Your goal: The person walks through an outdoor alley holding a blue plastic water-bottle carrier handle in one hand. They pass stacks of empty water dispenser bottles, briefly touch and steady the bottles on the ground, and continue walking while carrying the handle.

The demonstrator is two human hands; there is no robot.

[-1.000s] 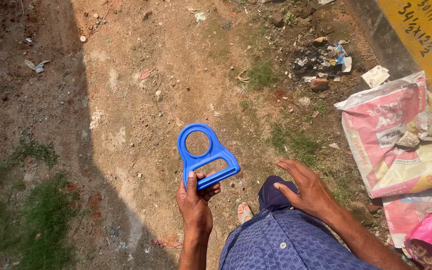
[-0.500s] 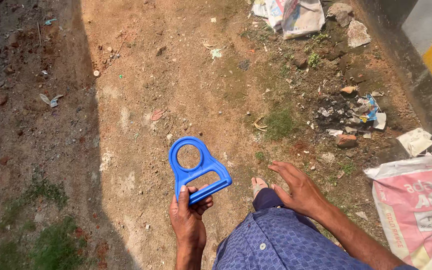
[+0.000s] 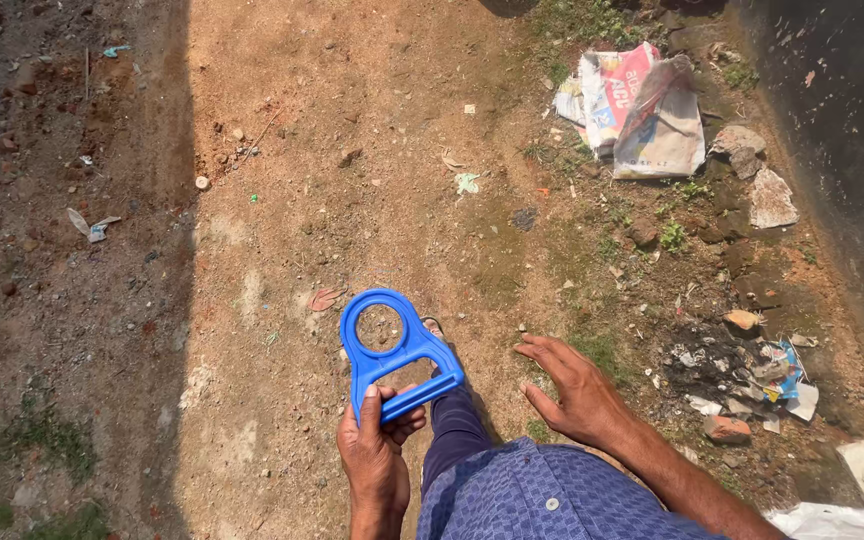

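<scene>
1. Left hand (image 3: 377,462) is wrapped around the straight grip bar of one blue plastic bottle-carrier handle (image 3: 392,352), thumb on top, fingers curled underneath. The handle is held out over the dirt, ring end pointing away from the body.
2. That handle has one round ring with bare ground showing through it, plus one slot-shaped opening by the grip.
3. Right hand (image 3: 574,385) is holding nothing: fingers spread and loose, palm down, hovering just right of the handle and not touching it.
4. Below the hands you get a blue patterned shirt (image 3: 542,500), one dark trouser leg (image 3: 454,430) and a foot peeking out near the handle.
5. Further out: one heap of crumpled printed sacks (image 3: 632,110) at the top right, with no contents I can make out.
6. One pile of ash and scraps (image 3: 742,370) lies at the right, and one white bag edge (image 3: 842,522) in the bottom corner.
</scene>
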